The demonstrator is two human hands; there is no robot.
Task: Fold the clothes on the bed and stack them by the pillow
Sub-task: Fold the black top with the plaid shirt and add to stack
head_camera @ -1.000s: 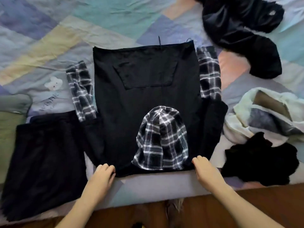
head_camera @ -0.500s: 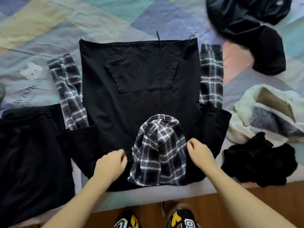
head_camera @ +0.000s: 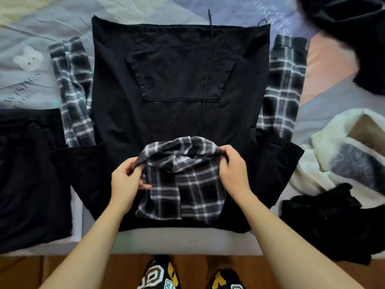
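Black hoodie (head_camera: 170, 113) spread flat front-up on bed, matte knit, trapezoid kangaroo pocket (head_camera: 181, 80), thin black drawstring (head_camera: 207, 65) running down the middle. Plaid sleeves: left one (head_camera: 73, 92) rumpled, right one (head_camera: 281, 86) flatter, both lying beside the body. Plaid hood (head_camera: 183, 184) rounded, flannel-like, black with white checks, lying on the hoodie's near part. Left hand (head_camera: 125, 184) pinches hood's left rim, thumb and fingers curled on fabric; right hand (head_camera: 233, 170) pinches right rim, knuckles up; rim lifted between them. Bedsheet (head_camera: 52, 24) pastel patchwork, wrinkled. Folded black garment (head_camera: 31, 174) left, cream fleece item (head_camera: 333, 147) and black clump (head_camera: 333, 222) right. Wood floor (head_camera: 20, 272), patterned slippers (head_camera: 160, 276) below
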